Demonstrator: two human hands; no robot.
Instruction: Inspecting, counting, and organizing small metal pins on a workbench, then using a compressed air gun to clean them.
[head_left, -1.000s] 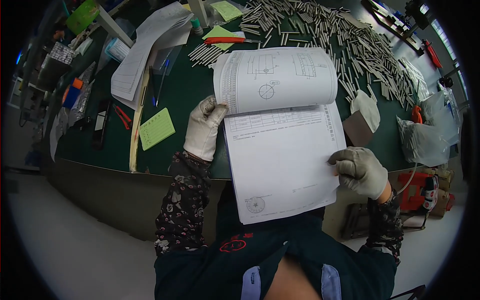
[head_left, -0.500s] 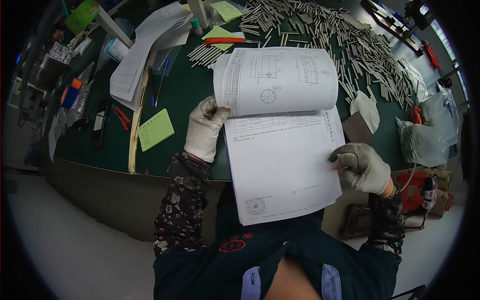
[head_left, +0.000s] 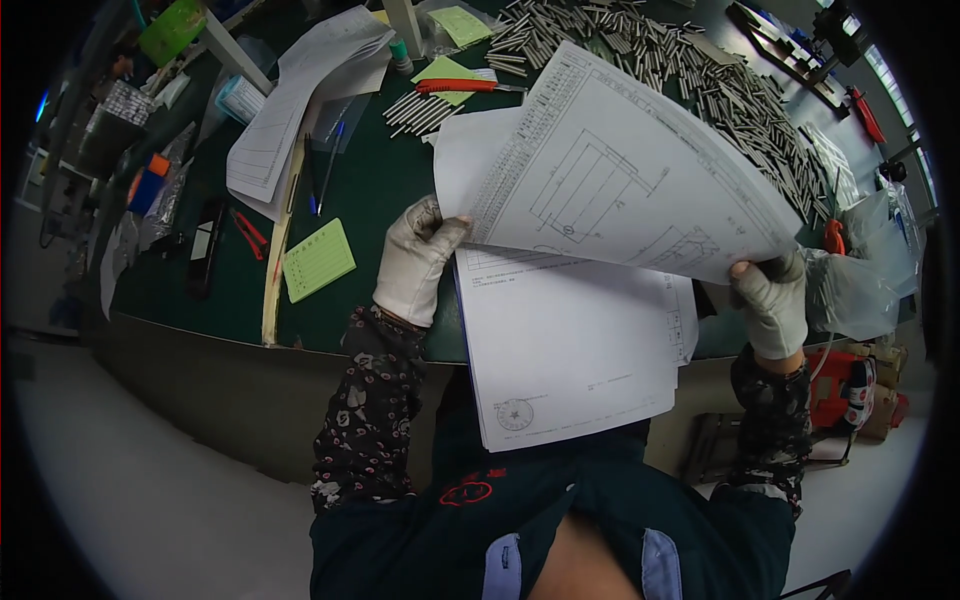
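Inspecting the fingers first, we find those of the right hand [head_left: 772, 300] closed, the thumb pinching the lower right corner of a drawing sheet [head_left: 625, 170]. Half a second earlier we see this hand lower, at the right edge of the page beneath; it is now higher and farther out. The fingers of the left hand [head_left: 412, 262] are curled in, its thumb pressed over the left edge of the paper stack; we note no clear change in that grip. Both hands wear pale gloves.

The drawing sheet, previously folded back in a curl, now stretches slantwise between the hands, above the green table [head_left: 355, 225]. Below it we record the printed page [head_left: 570, 340], with a round stamp near its lower left corner, reaching past the table's near edge toward the person's lap.

Farther out, we see the sheet's raised edge now overlapping the near side of the metal rods [head_left: 770, 150]. Left of the stack lie a green notepad [head_left: 318, 260], a wooden strip [head_left: 283, 250] and a dark phone [head_left: 205, 245]; a red cutter [head_left: 455, 86] rests beyond the stack. We observe these in unchanged order.
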